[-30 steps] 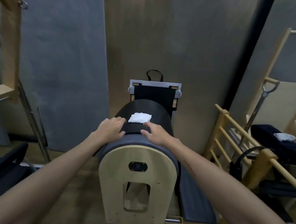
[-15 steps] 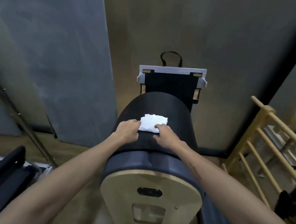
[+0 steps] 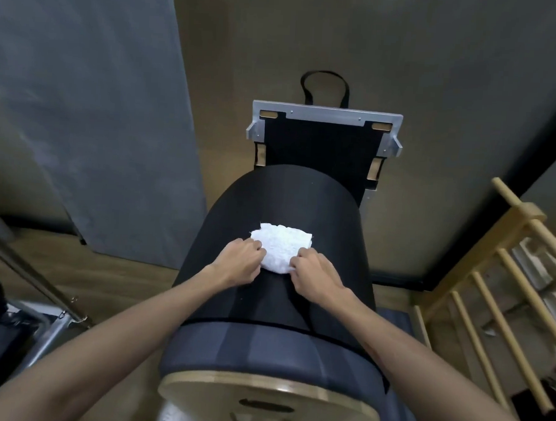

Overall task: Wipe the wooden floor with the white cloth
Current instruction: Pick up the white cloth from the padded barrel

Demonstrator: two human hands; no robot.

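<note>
On the barrel: cloth [image 3: 280,248] sits folded on the black barrel [image 3: 284,194], right between both sets of fingertips
Left hand [image 3: 240,263]: fingers curled, pinching the cloth's left edge
Right hand [image 3: 313,274]: same deal, pinching the right edge
Floor [image 3: 111,285]: far below the fingers, no wiping yet
Progress: just picking up, pretty much everything left

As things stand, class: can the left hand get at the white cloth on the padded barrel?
Probably yes. The left hand already touches the near left edge of the white cloth on the barrel; nothing lies between them.
</note>
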